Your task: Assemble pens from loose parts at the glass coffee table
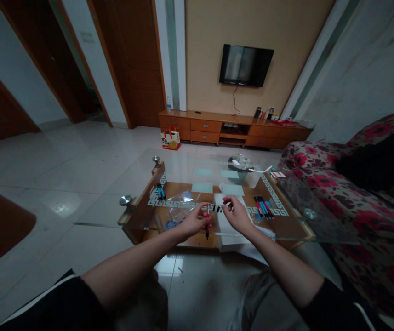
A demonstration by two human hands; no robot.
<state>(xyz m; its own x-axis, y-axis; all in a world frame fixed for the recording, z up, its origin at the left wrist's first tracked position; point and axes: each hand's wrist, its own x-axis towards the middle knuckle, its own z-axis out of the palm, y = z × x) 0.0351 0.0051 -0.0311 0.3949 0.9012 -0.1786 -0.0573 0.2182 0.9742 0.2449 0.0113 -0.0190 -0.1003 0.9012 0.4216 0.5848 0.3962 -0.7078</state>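
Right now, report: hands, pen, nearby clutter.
Left hand holding red pen. Right hand curled, grip unclear. Small black pieces between hands; clear plastic bag near left hand.

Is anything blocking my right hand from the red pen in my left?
Nothing visible blocks it. Small black pieces show in the gap between your right hand and the red pen in your left hand, but seem to lie lower, on the glass table.
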